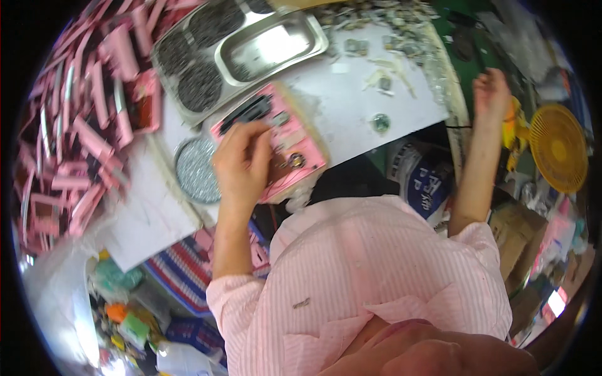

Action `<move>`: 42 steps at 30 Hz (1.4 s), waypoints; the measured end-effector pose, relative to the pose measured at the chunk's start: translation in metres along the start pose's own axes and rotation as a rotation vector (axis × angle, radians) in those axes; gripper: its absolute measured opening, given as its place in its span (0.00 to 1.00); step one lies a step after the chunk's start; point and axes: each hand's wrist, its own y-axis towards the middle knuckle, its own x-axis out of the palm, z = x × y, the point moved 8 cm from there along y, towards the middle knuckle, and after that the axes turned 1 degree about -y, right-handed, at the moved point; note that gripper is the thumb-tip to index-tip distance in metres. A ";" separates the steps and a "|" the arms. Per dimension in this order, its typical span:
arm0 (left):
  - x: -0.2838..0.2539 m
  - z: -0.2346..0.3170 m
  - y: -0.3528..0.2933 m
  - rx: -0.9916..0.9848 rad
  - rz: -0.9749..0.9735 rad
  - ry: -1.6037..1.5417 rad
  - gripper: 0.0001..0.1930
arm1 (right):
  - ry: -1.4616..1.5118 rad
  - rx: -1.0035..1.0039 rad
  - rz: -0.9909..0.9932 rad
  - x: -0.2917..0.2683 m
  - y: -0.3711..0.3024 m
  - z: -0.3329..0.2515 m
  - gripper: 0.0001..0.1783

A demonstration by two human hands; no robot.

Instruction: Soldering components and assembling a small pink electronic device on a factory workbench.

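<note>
My left hand [241, 156] rests over a pink plastic housing [316, 145] on the white table, its fingers bent and their tips partly hidden. Whatever may be between those fingers does not show. Inside the housing are a long black part [249, 110], a small green circuit board [280, 118], a round metal part [296, 160] and thin wires. Out past the table's right edge, my right hand [491, 94] is raised with its fingers curled. Any object in it is too small or too blurred to name.
Left of the housing stands a round dish of small silvery pieces [195, 169]. Behind it, a metal tray [266, 53] holds dark small parts. Pink housings [94, 135] pile up at the left. Circuit boards [389, 28] lie at the back; a yellow basket [558, 148] is far right.
</note>
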 end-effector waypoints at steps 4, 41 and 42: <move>0.003 0.000 0.001 -0.080 0.014 -0.037 0.04 | -0.152 -0.078 0.246 -0.003 0.029 -0.012 0.09; 0.018 -0.015 -0.013 -0.250 0.009 -0.309 0.04 | -0.265 -0.166 -0.944 0.302 -0.273 0.077 0.31; 0.016 -0.007 -0.009 -0.149 -0.003 -0.190 0.05 | -0.256 -0.181 -0.925 0.298 -0.270 0.076 0.31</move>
